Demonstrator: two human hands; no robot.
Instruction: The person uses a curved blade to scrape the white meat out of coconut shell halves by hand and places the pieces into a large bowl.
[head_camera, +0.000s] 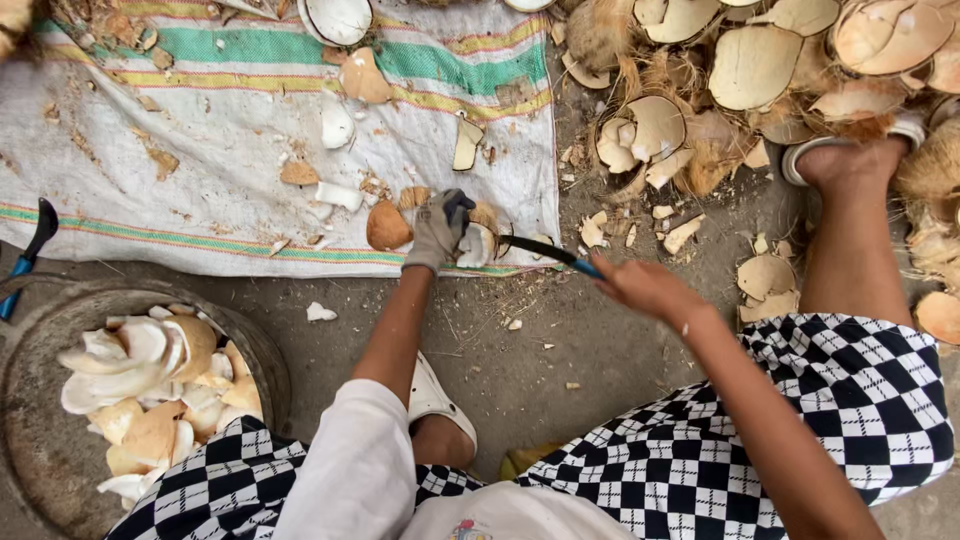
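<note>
Seen from the head camera as I watched remotely, the person sat low over a striped sack cloth (200, 190) spread on the ground, prying white meat out of a coconut half (478, 243) that rested at the cloth's near edge. The gloved left hand (437, 230) was closed down over the shell, pinning it in place, with a brown husked piece (388, 226) lying just beside it. The bare right hand (640, 285) was wrapped shut around the blue handle of a dark curved prying tool (545, 250), whose tip reached into the shell under the glove; I could not tell how deep it sat. I judged the step in hand to be levering the meat loose, and the next move seemed to call for a steady hold on the shell while the blade worked round between meat and shell without slipping toward the gloved fingers. A round basin (40, 400) at the left held freed pieces of white meat, another blue-handled tool (30, 255) lay beside it, and a heap of empty shells (760, 70) stood well apart at the upper right, near the person's sandalled foot (850, 155).
</note>
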